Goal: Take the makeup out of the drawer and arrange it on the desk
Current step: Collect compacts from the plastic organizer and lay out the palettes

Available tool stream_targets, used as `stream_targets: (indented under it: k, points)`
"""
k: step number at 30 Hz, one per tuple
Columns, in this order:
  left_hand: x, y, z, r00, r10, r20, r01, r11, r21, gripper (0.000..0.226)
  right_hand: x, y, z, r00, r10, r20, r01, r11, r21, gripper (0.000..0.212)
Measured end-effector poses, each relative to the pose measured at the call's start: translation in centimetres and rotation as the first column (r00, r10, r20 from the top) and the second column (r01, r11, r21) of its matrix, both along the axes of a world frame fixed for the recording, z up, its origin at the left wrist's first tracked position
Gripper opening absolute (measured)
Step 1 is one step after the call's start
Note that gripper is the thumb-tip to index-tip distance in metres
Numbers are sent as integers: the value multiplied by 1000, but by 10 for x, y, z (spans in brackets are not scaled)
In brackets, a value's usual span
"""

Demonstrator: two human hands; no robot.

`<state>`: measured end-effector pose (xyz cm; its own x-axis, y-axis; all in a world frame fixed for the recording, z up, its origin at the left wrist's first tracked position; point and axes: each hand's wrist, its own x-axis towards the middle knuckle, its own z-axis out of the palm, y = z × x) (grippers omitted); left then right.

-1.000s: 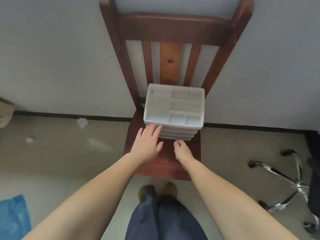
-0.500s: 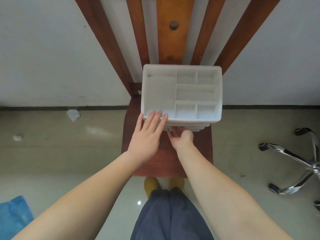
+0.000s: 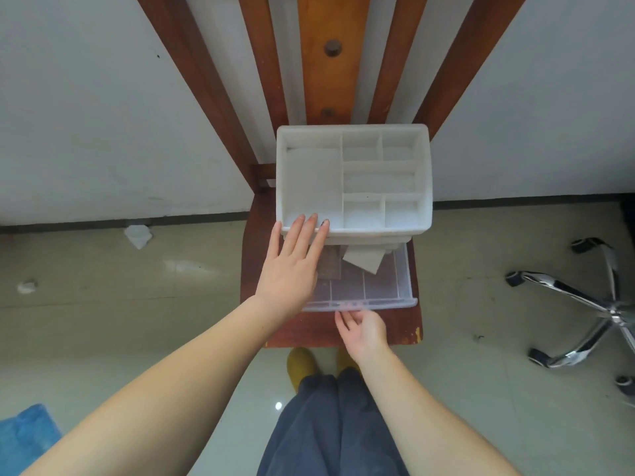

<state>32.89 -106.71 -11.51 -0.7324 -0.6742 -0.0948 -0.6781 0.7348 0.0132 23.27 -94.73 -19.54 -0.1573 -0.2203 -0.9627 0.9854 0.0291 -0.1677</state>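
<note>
On the chair seat (image 3: 330, 331), head view: my left hand (image 3: 292, 266), fingers straight, is bracing the white organizer (image 3: 354, 176); my right hand (image 3: 364, 329) is hooking the drawer (image 3: 371, 293) front; drawer now drawn out, closed a moment ago; dark compact (image 3: 330, 266) and white packet (image 3: 364, 261) reachable inside.

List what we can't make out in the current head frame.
- Clear plastic drawer, head view: back part sits under the white plastic organiser; left part behind the left hand.
- Its contents: only a dark flat item and a white paper-like piece; makeup unidentifiable.
- Right hand: fingertips at the drawer front, grip unclear.
</note>
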Motion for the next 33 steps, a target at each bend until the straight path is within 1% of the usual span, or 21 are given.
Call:
stream_targets:
  k: [4,5,6,7,8,9,10,11,12,13,14,15,16,18,21,23,26,29,31,32,33]
  points:
    - [0,0,-1,1000,-13,-15,13,1000,-10,73,-1,20,10,984,176,2,-176,984,-34,39]
    - [1,0,-1,999,-11,-32,11,1000,-14,72,-6,21,16,952,305,-11,-305,952,-38,38]
    - [3,0,-2,998,-25,-54,24,1000,-19,69,-12,21,25,874,484,-47,-486,874,-30,35]
    - [6,1,-4,995,-71,-75,69,997,-20,65,-20,20,36,731,674,-105,-678,735,4,31]
    - [10,3,-8,983,-155,-96,154,988,-9,61,-29,18,46,547,815,-188,-822,566,64,27]
    - [13,7,-14,960,-254,-118,259,966,26,57,-38,14,53,363,885,-291,-895,418,153,25]
    - [15,12,-20,937,-330,-120,343,933,113,51,-47,10,58,190,900,-393,-909,313,277,24]
    - [15,18,-25,931,-355,-87,365,899,243,47,-55,4,61,10,877,-480,-870,245,429,22]
    - [12,22,-32,945,-328,-15,311,879,363,46,-62,-2,60,-193,827,-528,-789,189,585,22]
    - [8,24,-41,962,-262,70,212,888,408,48,-68,-10,55,-405,758,-512,-692,112,713,25]
    - [2,23,-50,975,-184,125,122,912,392,51,-71,-18,47,-583,678,-447,-590,25,807,32]
    - [-5,20,-57,979,-119,167,52,933,357,56,-72,-25,37,-713,605,-355,-485,-60,872,39]
    - [-12,17,-63,975,-80,208,10,949,317,61,-73,-32,27,-800,548,-243,-376,-142,916,47]
    - [-20,10,-75,965,-60,257,-3,971,238,65,-74,-42,7,-865,495,-82,-223,-234,946,66]
    - [-18,2,-89,963,-74,259,35,988,153,59,-76,-48,-13,-890,455,-31,-141,-210,967,80]
    - [-16,-1,-91,965,-105,242,73,988,136,61,-76,-47,-14,-900,434,-38,-129,-182,975,74]
    - [-16,-3,-83,964,-139,227,89,972,219,70,-77,-38,-4,-869,471,-153,-231,-113,966,57]
    - [-10,2,-59,983,-93,158,33,938,346,82,-82,-21,22,-787,516,-339,-403,-14,915,57]
    - [2,10,-39,998,-4,62,-25,889,457,85,-85,-5,44,-645,564,-516,-596,51,801,62]
    - [10,16,-29,999,42,29,-51,830,555,87,-87,5,55,-570,586,-576,-685,48,727,63]
    - [18,23,-20,997,69,24,-68,744,665,87,-88,14,65,-523,606,-599,-753,1,659,64]
